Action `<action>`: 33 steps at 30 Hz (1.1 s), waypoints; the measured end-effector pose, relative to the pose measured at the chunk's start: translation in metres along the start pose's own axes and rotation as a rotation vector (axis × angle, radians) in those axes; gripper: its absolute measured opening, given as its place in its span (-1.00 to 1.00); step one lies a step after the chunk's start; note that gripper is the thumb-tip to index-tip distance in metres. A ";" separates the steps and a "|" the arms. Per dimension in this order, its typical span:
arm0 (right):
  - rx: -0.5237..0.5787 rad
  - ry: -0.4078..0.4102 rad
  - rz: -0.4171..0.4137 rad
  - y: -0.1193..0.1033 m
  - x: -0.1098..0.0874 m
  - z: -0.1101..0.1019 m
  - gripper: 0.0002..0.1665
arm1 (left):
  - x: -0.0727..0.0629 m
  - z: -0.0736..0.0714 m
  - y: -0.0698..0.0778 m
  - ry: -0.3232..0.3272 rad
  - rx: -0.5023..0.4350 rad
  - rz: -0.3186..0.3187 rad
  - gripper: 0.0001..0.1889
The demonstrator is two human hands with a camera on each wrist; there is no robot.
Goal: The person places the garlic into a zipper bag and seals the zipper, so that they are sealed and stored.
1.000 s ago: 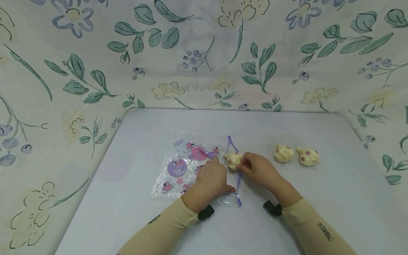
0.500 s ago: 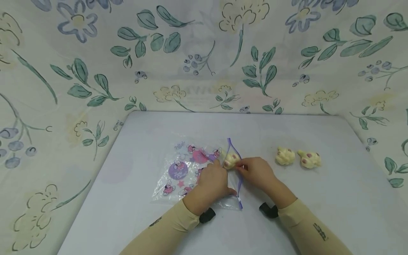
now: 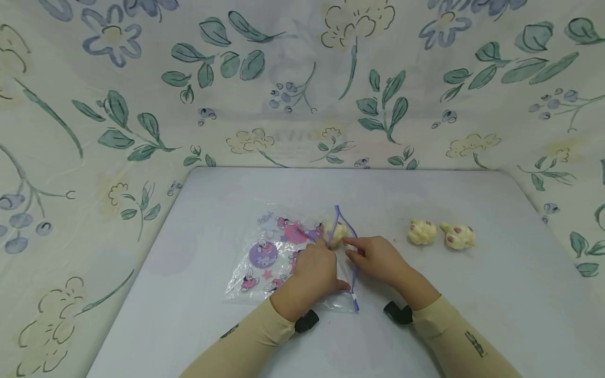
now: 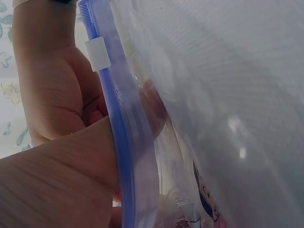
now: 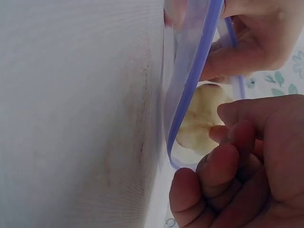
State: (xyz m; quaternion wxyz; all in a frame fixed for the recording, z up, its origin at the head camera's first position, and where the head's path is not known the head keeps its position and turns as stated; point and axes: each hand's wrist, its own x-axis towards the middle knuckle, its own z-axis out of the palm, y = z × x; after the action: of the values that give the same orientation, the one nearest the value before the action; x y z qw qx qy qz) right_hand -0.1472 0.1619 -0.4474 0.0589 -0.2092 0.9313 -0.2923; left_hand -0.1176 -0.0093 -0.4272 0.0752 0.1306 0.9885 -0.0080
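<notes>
In the head view a clear zip bag (image 3: 264, 283) with pink and purple cartoon prints lies flat, its purple-edged mouth spread toward the right. My left hand (image 3: 314, 268) holds that mouth apart, fingers at the upper rim and thumb at the lower; the left wrist view shows part of it behind the clear film. A pale yellow, knobbly garlic-like bulb (image 5: 202, 116) with purplish spots sits just inside the mouth. My right hand (image 3: 380, 257) has its index fingertip right at the bulb's near side, thumb apart below, other fingers curled in the right wrist view.
Two similar spotted bulbs, a rounder one (image 3: 422, 231) and one with a stem (image 3: 458, 236), lie to the right on the white table (image 3: 472, 315). A floral cloth (image 3: 293, 79) hangs behind and at the sides. A white slider (image 4: 98, 53) sits on the bag's purple zip.
The bulb has moved left from the opening into the bag. My right hand has followed it and its thumb and index finger have parted. My left hand keeps its place at the mouth.
</notes>
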 end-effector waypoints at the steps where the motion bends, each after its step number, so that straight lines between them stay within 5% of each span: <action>1: 0.002 -0.006 0.000 0.000 0.000 0.000 -0.53 | 0.000 0.000 0.000 0.004 0.002 -0.001 -0.17; 12: 0.035 -0.127 0.013 -0.003 0.002 -0.003 -0.28 | 0.000 -0.002 -0.002 0.026 0.029 0.009 -0.17; 33: -0.019 -0.163 0.027 -0.003 -0.002 0.001 -0.19 | -0.002 0.001 0.000 0.029 0.038 0.017 -0.12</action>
State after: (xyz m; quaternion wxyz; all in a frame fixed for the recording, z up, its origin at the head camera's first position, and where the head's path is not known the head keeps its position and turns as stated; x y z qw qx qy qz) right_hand -0.1437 0.1603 -0.4468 0.1363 -0.2200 0.9289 -0.2647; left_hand -0.1157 -0.0102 -0.4280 0.0586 0.1404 0.9881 -0.0245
